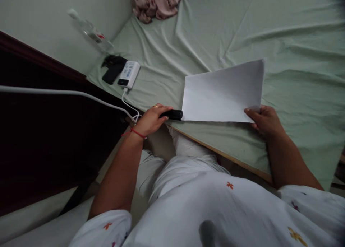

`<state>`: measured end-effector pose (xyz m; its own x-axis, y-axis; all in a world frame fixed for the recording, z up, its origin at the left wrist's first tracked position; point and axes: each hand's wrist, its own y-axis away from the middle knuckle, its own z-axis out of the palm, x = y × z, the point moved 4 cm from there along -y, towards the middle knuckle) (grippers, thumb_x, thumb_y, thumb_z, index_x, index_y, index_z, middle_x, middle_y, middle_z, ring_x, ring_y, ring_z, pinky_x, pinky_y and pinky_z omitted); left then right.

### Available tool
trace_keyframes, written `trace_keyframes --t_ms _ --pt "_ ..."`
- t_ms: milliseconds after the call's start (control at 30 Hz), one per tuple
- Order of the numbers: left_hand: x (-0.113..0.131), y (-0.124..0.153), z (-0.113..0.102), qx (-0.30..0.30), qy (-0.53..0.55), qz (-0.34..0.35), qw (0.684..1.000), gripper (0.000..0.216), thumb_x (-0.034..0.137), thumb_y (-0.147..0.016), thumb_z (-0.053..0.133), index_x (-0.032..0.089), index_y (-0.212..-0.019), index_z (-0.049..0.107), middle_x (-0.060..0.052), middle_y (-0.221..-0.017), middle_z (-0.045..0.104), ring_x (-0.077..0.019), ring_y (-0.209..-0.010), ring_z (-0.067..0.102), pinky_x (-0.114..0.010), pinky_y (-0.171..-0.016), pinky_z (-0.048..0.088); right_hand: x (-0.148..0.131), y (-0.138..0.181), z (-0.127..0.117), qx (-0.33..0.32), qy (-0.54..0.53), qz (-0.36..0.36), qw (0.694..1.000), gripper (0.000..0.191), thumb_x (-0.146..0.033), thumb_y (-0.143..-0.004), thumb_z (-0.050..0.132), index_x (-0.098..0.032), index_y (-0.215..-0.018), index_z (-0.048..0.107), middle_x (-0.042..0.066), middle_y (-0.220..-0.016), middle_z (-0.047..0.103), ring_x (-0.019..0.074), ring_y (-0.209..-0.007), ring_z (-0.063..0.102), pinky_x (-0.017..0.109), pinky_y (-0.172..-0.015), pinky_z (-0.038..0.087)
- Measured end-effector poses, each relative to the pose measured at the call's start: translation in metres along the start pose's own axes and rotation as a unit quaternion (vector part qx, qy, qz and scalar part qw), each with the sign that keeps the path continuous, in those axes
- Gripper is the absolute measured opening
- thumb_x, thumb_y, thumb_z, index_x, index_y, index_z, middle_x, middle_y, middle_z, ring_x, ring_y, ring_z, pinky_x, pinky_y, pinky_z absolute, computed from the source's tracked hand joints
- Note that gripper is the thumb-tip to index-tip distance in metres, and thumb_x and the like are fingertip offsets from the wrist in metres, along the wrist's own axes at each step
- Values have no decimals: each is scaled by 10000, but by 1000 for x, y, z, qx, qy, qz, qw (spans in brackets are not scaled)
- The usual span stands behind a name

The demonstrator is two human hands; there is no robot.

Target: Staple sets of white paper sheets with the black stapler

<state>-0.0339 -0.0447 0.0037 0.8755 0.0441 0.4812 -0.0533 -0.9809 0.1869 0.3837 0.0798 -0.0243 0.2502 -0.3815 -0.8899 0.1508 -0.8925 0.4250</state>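
Note:
My left hand is wrapped around a black stapler near the edge of the bed. The stapler's front end meets the near left corner of a white sheet of paper; whether the corner sits between its jaws I cannot tell. At the opposite near corner, my right hand pinches the paper with the thumb on top and the fingers underneath. The paper's far right corner curls up off the bed. How many sheets there are does not show.
Pale green cloth covers the bed. A white power bank with a white cable lies beside a black object at the left. A clear plastic bottle and a crumpled pink cloth are farther back.

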Motion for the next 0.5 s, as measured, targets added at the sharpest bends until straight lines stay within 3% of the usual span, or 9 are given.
trace_keyframes --t_ms 300,500 --pt "2 4 4 9 16 -2 1000 521 276 -947 561 229 -1434 740 -103 -1406 755 -290 -1336 683 -514 -1252 501 1 0 -1 -6 17 -13 1000 301 -369 -804 820 -232 -666 591 -49 -462 467 86 -319 374 206 -282 246" --pt "3 7 5 53 11 6 999 685 223 -920 518 206 -1599 609 -147 -1646 598 -299 -1554 541 -565 -1349 375 2 2 0 -13 40 -23 999 338 -409 -847 813 -227 -681 582 -45 -463 483 89 -339 405 198 -296 275"
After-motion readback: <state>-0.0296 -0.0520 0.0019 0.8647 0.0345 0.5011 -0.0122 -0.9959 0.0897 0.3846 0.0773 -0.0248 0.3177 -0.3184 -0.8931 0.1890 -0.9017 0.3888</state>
